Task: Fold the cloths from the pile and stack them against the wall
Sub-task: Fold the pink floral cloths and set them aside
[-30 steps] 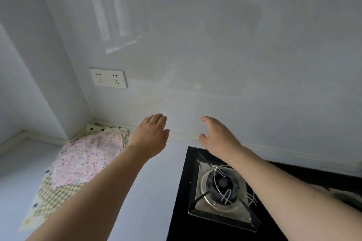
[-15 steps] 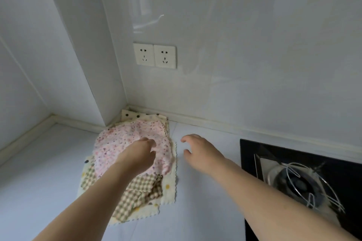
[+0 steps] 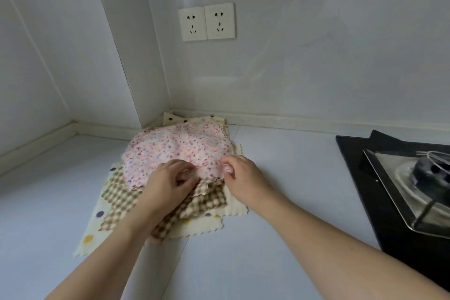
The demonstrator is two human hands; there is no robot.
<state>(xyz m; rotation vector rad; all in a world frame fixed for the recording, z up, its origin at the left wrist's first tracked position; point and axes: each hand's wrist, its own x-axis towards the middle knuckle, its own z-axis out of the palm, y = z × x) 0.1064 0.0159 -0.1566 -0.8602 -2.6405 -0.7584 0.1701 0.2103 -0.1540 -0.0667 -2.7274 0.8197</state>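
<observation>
A pile of cloths lies on the white counter (image 3: 280, 202) in the corner by the wall. On top is a pink floral cloth (image 3: 180, 147). Under it lie brown checked cloths (image 3: 121, 198) and a cream cloth with coloured dots (image 3: 93, 229). My left hand (image 3: 168, 184) pinches the near edge of the pink cloth with curled fingers. My right hand (image 3: 239, 175) pinches the same edge at its right corner. The parts of the cloths beneath my hands are hidden.
A black gas hob (image 3: 399, 192) with a burner (image 3: 431, 173) sits at the right. A double wall socket (image 3: 207, 22) is above the pile. A wall column (image 3: 126, 56) juts out left of the cloths. The counter runs left and toward me.
The view dropped from the wall to the pile. Both hands came down from the air onto the pink cloth and took hold of its near edge.
</observation>
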